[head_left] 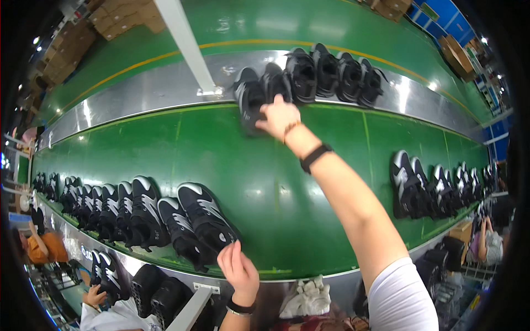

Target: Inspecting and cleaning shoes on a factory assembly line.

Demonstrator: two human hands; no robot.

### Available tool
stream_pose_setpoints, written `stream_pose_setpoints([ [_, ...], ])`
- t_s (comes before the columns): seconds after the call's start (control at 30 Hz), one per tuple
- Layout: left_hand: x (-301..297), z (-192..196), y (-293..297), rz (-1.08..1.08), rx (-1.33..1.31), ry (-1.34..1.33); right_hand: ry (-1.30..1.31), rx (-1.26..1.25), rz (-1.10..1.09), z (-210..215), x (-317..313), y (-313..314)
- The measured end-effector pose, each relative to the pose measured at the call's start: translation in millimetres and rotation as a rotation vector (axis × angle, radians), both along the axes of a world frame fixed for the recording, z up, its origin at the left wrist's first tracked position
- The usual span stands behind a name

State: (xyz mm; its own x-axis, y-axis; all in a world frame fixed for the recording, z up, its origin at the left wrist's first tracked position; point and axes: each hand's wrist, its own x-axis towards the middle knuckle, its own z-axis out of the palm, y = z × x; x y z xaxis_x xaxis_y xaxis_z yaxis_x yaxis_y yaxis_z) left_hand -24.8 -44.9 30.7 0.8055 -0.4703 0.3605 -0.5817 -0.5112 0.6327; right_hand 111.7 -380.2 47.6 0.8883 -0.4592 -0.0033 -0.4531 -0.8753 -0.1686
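Observation:
At the far edge of the green belt, my right hand [281, 117] is closed at the heels of two black sneakers. Its thumb side is at the left sneaker [249, 99], and a finger reaches onto the right sneaker [276, 80]. The left one's heel is slightly blurred. Near me, my left hand [240, 270] has its fingers loosely stretched by the heel of a black sneaker with white side stripes [201, 207]. Its fingertips are close to that heel; whether they touch it I cannot tell. A matching sneaker [179, 226] lies just left of it.
The green belt [259, 165] crosses between metal rails. Several black sneakers [326, 71] stand on the far rail; more rows lie at left [110, 207] and right [430, 187]. A white post [185, 44] rises from the far rail. Crumpled white cloth [309, 298] lies near me. Co-workers sit at both sides.

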Motion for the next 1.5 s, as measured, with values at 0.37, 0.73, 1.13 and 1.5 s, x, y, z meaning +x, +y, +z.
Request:
stream_pose_setpoints([
  [0.37,-17,-53,-45,-0.265,-0.058,0.959,0.015,0.312,-0.114,-2,-316,212],
  [0.73,-29,-65,-32,-0.240,-0.222,1.182,-0.349,-0.263,-0.878,77,-630,219],
  [1.13,-35,-68,-23,-0.255,-0.149,1.156,0.070,-0.094,-1.271,-1,-716,220],
  [1.5,-69,9,-40,-0.495,-0.037,0.050,-0.384,0.350,-1.054,184,-603,231],
])
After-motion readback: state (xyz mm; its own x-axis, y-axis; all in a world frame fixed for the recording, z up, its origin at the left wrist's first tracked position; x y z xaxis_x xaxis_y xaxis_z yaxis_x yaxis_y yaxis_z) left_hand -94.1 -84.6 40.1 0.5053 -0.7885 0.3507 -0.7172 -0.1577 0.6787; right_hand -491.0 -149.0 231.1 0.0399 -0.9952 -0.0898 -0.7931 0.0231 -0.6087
